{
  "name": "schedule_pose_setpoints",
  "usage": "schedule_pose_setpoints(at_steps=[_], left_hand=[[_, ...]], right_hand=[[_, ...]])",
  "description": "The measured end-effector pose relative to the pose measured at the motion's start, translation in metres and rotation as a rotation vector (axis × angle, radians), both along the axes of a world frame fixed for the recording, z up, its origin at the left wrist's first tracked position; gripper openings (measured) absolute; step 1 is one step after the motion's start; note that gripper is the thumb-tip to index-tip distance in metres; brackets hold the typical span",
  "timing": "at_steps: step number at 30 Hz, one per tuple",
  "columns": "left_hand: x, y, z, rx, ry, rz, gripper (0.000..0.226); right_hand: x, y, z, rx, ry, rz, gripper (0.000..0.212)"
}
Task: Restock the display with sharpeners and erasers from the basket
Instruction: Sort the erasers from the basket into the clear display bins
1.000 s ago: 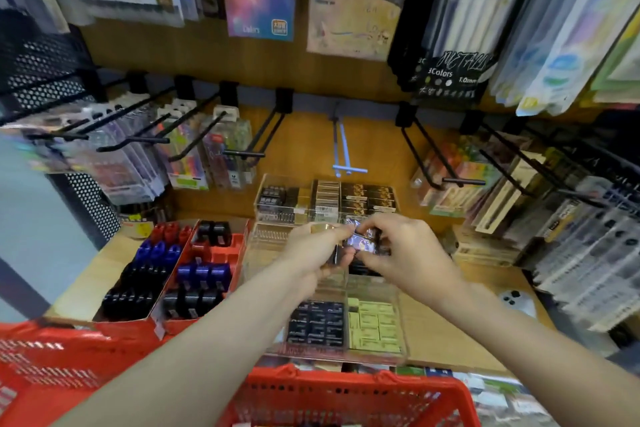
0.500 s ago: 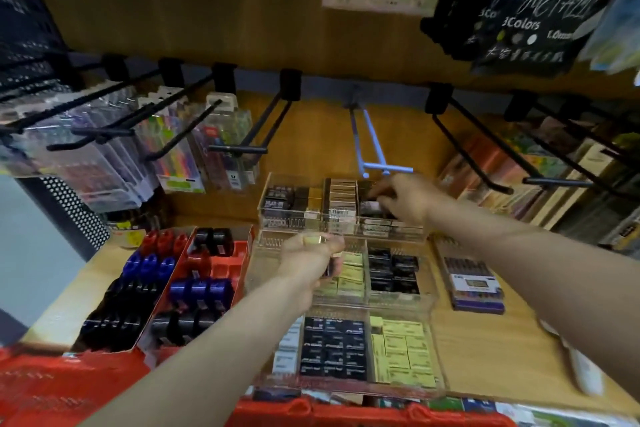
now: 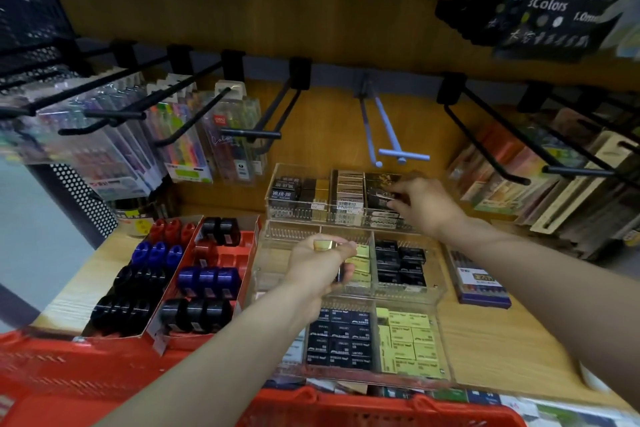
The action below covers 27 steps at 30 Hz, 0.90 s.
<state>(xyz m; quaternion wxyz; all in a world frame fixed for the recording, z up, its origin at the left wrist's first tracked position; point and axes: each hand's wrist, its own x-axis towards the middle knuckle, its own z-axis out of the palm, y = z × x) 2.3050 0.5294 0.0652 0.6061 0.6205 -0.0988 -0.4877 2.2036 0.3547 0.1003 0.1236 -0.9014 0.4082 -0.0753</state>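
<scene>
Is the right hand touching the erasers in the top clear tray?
Touching. The head view shows the right hand pinching a dark eraser in the top tray.

Wooden back wall (image 3: 166, 21), black peg hooks (image 3: 249, 132) with hanging pen packs (image 3: 187, 135), light wooden shelf (image 3: 485, 340), black mesh panel (image 3: 27, 10) at left

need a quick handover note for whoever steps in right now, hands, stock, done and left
Left hand: grips a few small erasers, a gold one on top, above the middle clear tray.
Right hand: pinches a dark eraser at the right compartment of the back clear tray.
Done: trays hold many erasers; sharpener boxes are mostly filled.
Left: seat that eraser, place those in the left hand, then take more from the red basket.
</scene>
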Motion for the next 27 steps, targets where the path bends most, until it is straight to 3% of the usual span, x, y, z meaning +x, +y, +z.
schedule_pose_setpoints(at_steps=[7, 11, 16, 22, 25, 27], left_hand=[[-0.003, 0.005, 0.0, 0.004, 0.0, -0.014, 0.022], [-0.002, 0.009, -0.001, 0.005, -0.016, -0.02, 0.023], [-0.004, 0.013, -0.004, 0.011, -0.029, -0.01, 0.021], [-0.008, 0.019, -0.001, 0.033, -0.035, -0.012, 0.021], [-0.006, 0.016, 0.004, 0.02, -0.178, -0.073, 0.018], [0.001, 0.002, 0.015, 0.02, -0.433, -0.132, 0.014]], right_hand=[[0.007, 0.007, -0.011, 0.001, 0.001, 0.035, 0.047], [-0.009, 0.005, -0.014, -0.099, 0.045, 0.029, 0.042], [-0.014, 0.011, -0.015, 0.022, 0.022, 0.075, 0.037], [-0.009, 0.012, 0.001, 0.193, -0.18, -0.08, 0.022], [-0.009, 0.012, 0.002, 0.2, -0.261, -0.151, 0.011], [-0.008, 0.01, 0.001, 0.201, -0.289, -0.206, 0.008]])
